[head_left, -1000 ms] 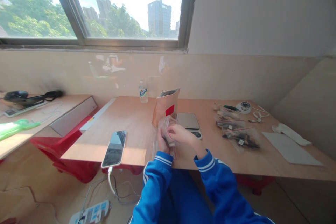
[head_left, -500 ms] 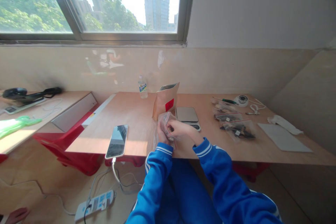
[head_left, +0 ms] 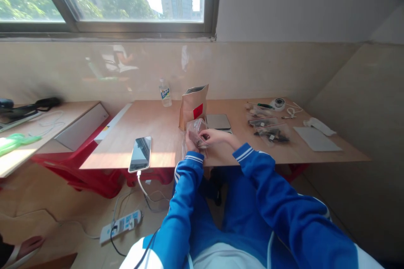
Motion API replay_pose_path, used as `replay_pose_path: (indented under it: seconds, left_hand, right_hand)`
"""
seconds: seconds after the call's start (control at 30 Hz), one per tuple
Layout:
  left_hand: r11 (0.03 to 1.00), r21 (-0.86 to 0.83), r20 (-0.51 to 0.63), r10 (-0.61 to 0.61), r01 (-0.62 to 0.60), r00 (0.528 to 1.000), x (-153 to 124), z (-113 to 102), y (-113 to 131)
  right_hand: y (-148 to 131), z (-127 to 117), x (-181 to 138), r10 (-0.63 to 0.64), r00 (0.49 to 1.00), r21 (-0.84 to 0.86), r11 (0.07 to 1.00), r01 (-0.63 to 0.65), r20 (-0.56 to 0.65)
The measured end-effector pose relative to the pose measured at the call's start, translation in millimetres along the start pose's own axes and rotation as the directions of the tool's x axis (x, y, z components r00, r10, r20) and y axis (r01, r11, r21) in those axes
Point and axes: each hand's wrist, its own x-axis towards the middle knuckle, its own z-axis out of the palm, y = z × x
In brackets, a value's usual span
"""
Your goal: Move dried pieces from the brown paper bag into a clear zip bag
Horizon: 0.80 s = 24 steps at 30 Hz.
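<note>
My left hand [head_left: 190, 142] is closed around a clear plastic zip bag [head_left: 196, 127], which it holds up above the table's front edge. The fingers of my right hand [head_left: 214, 136] are pinched together at the bag's right side; what lies between them is too small to make out. Just behind the bag stands an open brown paper bag [head_left: 191, 105] with a red label. A flat kitchen scale [head_left: 218, 122] lies beyond my right hand, partly covered by it.
A phone [head_left: 140, 154] on a charging cable lies left on the table. A bottle [head_left: 164, 93] stands at the back. Rightward are filled plastic bags [head_left: 274, 133], a white round device [head_left: 279, 104] and a white sheet [head_left: 317, 138]. A power strip [head_left: 121, 227] lies on the floor; another person's hand [head_left: 30, 245] shows lower left.
The view has shifted, so the table sits higher and slightly left in the picture. My right fingers have drawn back from the bag's opening to its right side.
</note>
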Motion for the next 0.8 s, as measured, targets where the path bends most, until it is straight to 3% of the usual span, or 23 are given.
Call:
replay_pose_path:
  seconds: [0.2,0.57,0.8]
  left_hand:
    - [0.999,0.025,0.017,-0.031,0.031,0.999,0.7,0.9,-2.6]
    - [0.998,-0.005,0.060,0.061,-0.061,0.996,3.0,-2.9,-1.1]
    - [1.000,0.003,0.074,0.018,-0.018,0.997,3.0,-3.9,-1.7]
  right_hand:
    - [5.1,2.2,-8.5,0.017,0.999,0.069,0.998,-0.013,-0.051]
    - [28.7,25.0,1.2,-0.018,0.987,0.172,0.984,0.046,-0.161]
    - [19.9,30.2,-6.6,0.025,0.942,0.249,0.967,0.063,-0.333]
